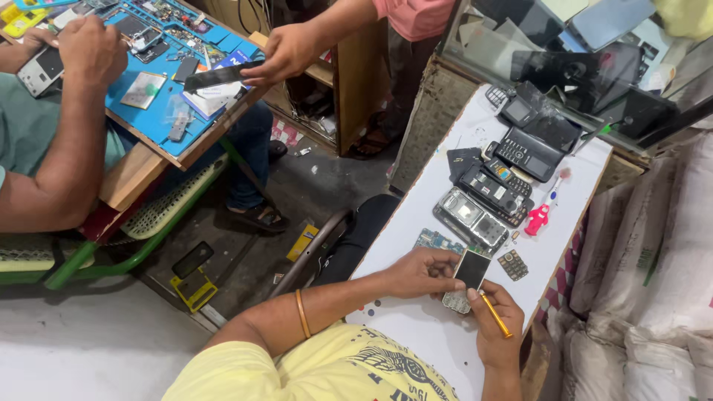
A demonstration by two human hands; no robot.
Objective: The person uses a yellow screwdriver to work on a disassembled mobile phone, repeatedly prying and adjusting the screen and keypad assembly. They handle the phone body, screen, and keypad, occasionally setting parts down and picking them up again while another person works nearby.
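While the left hand (423,273) holds a small phone part with a dark screen (471,270) by its edge, the right hand (496,315) grips a thin yellow tool (496,316) just beside it. The tip of the tool sits near the bottom corner of the dark screen. Under the screen there is a grey board (454,302), and it rests on the white table (416,327). An orange bangle (302,313) is on the left arm, and the person wears a yellow shirt (312,367).

More phone bits lie further up the table. A green and blue board (437,240) is just above the left hand. A small keypad sheet (512,264) lies to the right of the screen. An open silver phone frame (471,217) is near them, and black button phones (499,186) sit in a pile past it. A little red and white brush (539,214) lies by the table edge.

Other people are here too. One hand (288,52) at the top holds out a flat black phone (221,76) over a blue mat (160,111) full of small parts. Another person's arm (63,148) rests on that same desk, and their hand (93,48) covers something on it. White sacks (661,282) are stacked on the right
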